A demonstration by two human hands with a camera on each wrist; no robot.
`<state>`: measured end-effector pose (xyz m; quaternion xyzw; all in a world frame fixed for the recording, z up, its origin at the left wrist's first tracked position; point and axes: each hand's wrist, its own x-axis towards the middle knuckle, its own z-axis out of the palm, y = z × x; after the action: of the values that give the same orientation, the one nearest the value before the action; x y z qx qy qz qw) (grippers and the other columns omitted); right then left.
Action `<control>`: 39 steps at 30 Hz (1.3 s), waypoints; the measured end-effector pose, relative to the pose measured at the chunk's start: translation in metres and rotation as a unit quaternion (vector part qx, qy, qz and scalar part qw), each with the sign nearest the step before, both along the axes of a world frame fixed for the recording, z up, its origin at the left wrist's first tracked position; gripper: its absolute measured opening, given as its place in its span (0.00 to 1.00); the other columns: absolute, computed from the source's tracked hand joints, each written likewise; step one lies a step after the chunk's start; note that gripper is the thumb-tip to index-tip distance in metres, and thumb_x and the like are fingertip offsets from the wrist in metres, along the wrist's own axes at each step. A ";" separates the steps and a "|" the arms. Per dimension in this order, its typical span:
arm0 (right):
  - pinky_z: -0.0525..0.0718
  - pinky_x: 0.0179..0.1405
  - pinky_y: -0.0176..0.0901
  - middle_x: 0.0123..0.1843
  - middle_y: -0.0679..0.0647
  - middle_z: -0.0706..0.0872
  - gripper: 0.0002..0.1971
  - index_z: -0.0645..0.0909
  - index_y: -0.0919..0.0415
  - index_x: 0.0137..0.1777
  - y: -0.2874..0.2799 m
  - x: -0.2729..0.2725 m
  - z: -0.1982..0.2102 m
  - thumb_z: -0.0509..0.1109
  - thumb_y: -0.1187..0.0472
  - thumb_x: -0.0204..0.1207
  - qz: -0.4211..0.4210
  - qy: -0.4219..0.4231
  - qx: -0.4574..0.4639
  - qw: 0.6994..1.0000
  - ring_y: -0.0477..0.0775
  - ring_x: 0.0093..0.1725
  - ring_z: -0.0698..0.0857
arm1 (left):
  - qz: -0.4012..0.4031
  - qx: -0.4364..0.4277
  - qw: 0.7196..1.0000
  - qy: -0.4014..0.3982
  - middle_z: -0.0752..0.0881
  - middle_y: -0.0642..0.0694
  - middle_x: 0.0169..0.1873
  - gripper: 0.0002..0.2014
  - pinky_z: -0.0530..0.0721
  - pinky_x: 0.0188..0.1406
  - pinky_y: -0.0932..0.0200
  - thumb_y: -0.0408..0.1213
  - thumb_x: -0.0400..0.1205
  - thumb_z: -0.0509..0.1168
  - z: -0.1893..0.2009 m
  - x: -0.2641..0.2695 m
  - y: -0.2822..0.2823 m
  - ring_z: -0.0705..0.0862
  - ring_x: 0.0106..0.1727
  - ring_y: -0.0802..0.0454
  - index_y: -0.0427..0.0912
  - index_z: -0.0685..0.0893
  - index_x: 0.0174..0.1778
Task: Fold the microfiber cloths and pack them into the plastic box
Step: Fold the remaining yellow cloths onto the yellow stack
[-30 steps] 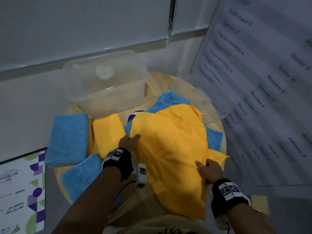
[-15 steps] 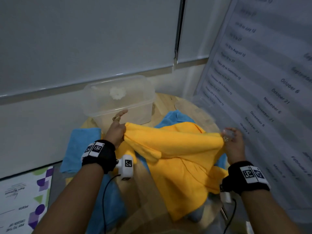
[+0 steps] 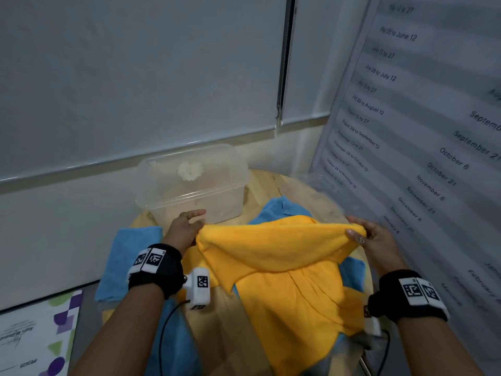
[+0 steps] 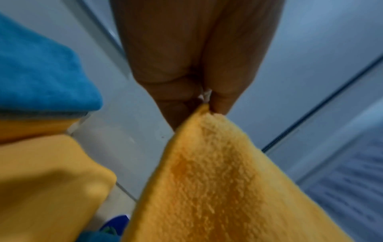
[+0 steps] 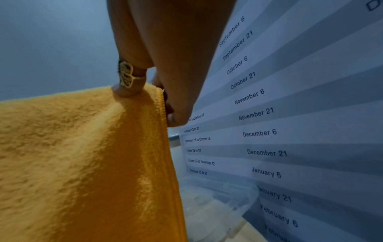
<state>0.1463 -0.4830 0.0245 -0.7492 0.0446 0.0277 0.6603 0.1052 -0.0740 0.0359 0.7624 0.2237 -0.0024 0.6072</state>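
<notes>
**Yellow cloth lifted by two corners in front of the box**

Taking the clear plastic box as the mark: to its lower left, a folded blue cloth lies on the round wooden table, with a folded yellow cloth just beside it, nearer the middle.

Directly in front of the box, the left hand pinches one corner of the yellow microfiber cloth between thumb and curled fingers, the index finger pointing out toward the box wall. The cloth stretches rightward from there, raised off the table, its lower part draping down over another blue cloth.

To the right of the box, the right hand, wearing a ring, grips the opposite corner, thumb on top and fingers curled beneath. Beyond it, the clear box lid lies by a printed date chart.
</notes>
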 end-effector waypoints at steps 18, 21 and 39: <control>0.82 0.36 0.26 0.39 0.49 0.84 0.09 0.82 0.51 0.40 -0.006 0.011 0.003 0.71 0.68 0.74 -0.038 -0.044 -0.072 0.996 0.47 0.42 0.80 | -0.260 0.218 0.940 0.036 0.80 0.48 0.57 0.19 0.77 0.57 0.59 0.36 0.77 0.70 0.027 0.017 0.006 0.79 0.58 0.50 0.45 0.80 0.65; 0.81 0.41 0.31 0.39 0.50 0.83 0.03 0.83 0.60 0.43 -0.007 0.014 0.004 0.72 0.68 0.74 -0.037 -0.045 -0.133 0.989 0.50 0.43 0.80 | -0.278 0.265 0.922 0.042 0.81 0.43 0.59 0.20 0.74 0.55 0.60 0.37 0.78 0.70 0.027 0.026 0.005 0.79 0.61 0.47 0.40 0.80 0.66; 0.86 0.46 0.31 0.45 0.54 0.85 0.09 0.85 0.58 0.46 -0.002 0.007 0.031 0.64 0.69 0.80 -0.156 -0.132 0.027 0.979 0.38 0.40 0.86 | -0.015 0.107 0.967 -0.231 0.87 0.56 0.43 0.08 0.82 0.50 0.70 0.24 0.76 0.69 0.031 0.023 -0.024 0.84 0.44 0.71 0.39 0.86 0.47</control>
<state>0.1535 -0.4847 0.0560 -0.7122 0.0726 -0.1732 0.6764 0.1283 -0.0981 0.0671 0.8060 0.0648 0.1892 0.5571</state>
